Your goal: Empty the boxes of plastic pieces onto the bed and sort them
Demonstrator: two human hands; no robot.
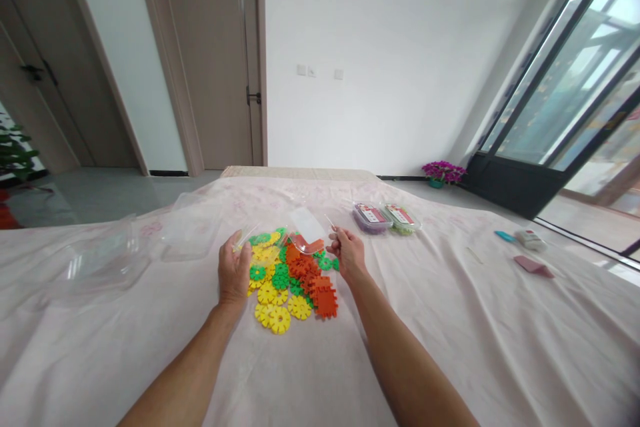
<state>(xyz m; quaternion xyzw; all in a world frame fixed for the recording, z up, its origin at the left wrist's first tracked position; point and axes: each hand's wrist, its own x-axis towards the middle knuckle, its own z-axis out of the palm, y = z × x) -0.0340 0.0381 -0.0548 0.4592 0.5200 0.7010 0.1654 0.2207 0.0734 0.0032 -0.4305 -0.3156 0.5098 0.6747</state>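
Observation:
Between my two hands, a clear plastic box with a whitish rectangular label hovers over a heap of plastic pieces. My left hand grips its left side, thumb toward me. At the opposite edge, my right hand pinches the thin plastic with its fingertips. Below lie yellow notched discs, green notched discs and orange-red square pieces with toothed edges. Some pieces show through the see-through plastic, so where the box's bottom rests I cannot tell.
Two filled clear boxes, one purple and one green, stand behind my right hand. Other clear plastic containers lie at left. A blue item, a whitish block and a pink cloth lie at right on the pale tablecloth.

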